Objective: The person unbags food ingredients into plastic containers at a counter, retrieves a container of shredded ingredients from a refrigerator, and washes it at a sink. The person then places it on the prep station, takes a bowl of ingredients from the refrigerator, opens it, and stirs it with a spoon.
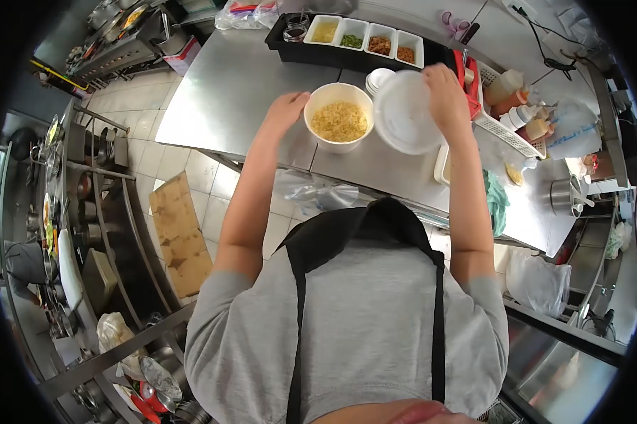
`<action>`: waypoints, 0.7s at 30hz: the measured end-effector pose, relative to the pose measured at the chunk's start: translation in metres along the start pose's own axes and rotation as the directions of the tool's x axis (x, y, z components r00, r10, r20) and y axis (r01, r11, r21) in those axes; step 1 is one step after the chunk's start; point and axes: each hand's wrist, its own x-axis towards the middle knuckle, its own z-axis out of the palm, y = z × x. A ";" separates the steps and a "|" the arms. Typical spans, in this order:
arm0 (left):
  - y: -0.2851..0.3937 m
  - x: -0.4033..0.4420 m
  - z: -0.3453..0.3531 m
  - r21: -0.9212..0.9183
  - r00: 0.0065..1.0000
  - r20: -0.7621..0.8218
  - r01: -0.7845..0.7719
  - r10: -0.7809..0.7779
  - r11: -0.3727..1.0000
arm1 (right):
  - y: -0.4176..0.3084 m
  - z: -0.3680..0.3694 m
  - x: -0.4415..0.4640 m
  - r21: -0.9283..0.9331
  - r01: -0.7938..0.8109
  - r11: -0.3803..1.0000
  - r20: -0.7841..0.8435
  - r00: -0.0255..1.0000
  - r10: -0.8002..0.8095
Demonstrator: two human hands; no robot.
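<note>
A round white takeaway tub [364,101] stands upright on the steel counter, filled with yellowish fried rice [338,121]. My left hand [287,112] grips the tub's left side near the rim, fingers closed against it. Beside the tub, my right hand [445,95] pinches the edge of a translucent round plastic lid [404,116]. The lid is tilted, apart from the tub's opening, and partly covers a stack of small white lids or dishes [379,76]. Some fingers of the right hand are hidden behind the lid's edge.
Behind the tub sits a black holder [290,51] with white containers of toppings. At right, a white basket [508,134] holds sauce bottles, near a green cloth [496,201] and a steel pot [564,196]. A person [23,265] stands far left.
</note>
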 end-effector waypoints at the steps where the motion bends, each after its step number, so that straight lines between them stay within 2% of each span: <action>1: 0.000 -0.010 -0.001 -0.017 0.999 -0.040 0.027 -0.027 1.000 | 0.010 -0.004 -0.012 -0.096 -0.091 0.991 0.080 0.992 0.099; 2: 0.000 -0.021 0.001 -0.020 0.999 -0.036 0.030 -0.031 0.999 | 0.020 -0.005 -0.024 -0.197 -0.174 0.965 0.150 0.967 0.205; 4: 0.003 -0.047 0.005 -0.160 0.987 -0.108 0.103 -0.121 0.982 | 0.043 0.015 -0.051 -0.244 -0.145 0.959 0.216 0.956 0.200; 5: 0.008 -0.063 0.008 -0.233 0.982 -0.073 0.155 -0.176 0.960 | 0.052 0.027 -0.066 -0.286 -0.114 0.952 0.277 0.941 0.196; 7: 0.009 -0.080 0.017 -0.341 0.965 0.034 0.257 -0.261 0.904 | 0.055 0.055 -0.084 -0.327 -0.111 0.939 0.264 0.943 0.203; 9: 0.001 -0.083 0.023 -0.364 0.949 0.121 0.314 -0.290 0.877 | 0.035 0.058 -0.076 -0.308 -0.100 0.946 0.424 0.876 0.230; 12: -0.004 -0.087 0.032 -0.422 0.923 0.233 0.380 -0.307 0.823 | 0.019 0.065 -0.078 -0.272 -0.158 0.949 0.375 0.891 0.256; 14: 0.002 -0.089 0.039 -0.540 0.916 0.198 0.398 -0.348 0.741 | 0.020 0.052 -0.075 -0.185 -0.206 0.961 0.283 0.925 0.253; 15: 0.004 -0.088 0.040 -0.530 0.913 0.220 0.408 -0.344 0.744 | 0.028 0.038 -0.072 -0.203 -0.221 0.954 0.277 0.921 0.273; 17: 0.005 -0.090 0.038 -0.582 0.906 0.374 0.395 -0.198 0.711 | 0.042 0.012 -0.069 -0.124 -0.328 0.936 0.120 0.932 0.343; 18: 0.003 -0.087 0.038 -0.607 0.898 0.386 0.420 -0.211 0.674 | 0.055 0.000 -0.076 -0.135 -0.436 0.890 -0.005 0.898 0.439; 20: 0.005 -0.090 0.043 -0.611 0.897 0.390 0.421 -0.208 0.670 | 0.107 -0.025 -0.097 -0.166 -0.545 0.822 -0.009 0.834 0.552; 21: 0.007 -0.090 0.045 -0.620 0.901 0.380 0.415 -0.207 0.666 | 0.141 -0.031 -0.112 -0.223 -0.646 0.730 0.001 0.748 0.663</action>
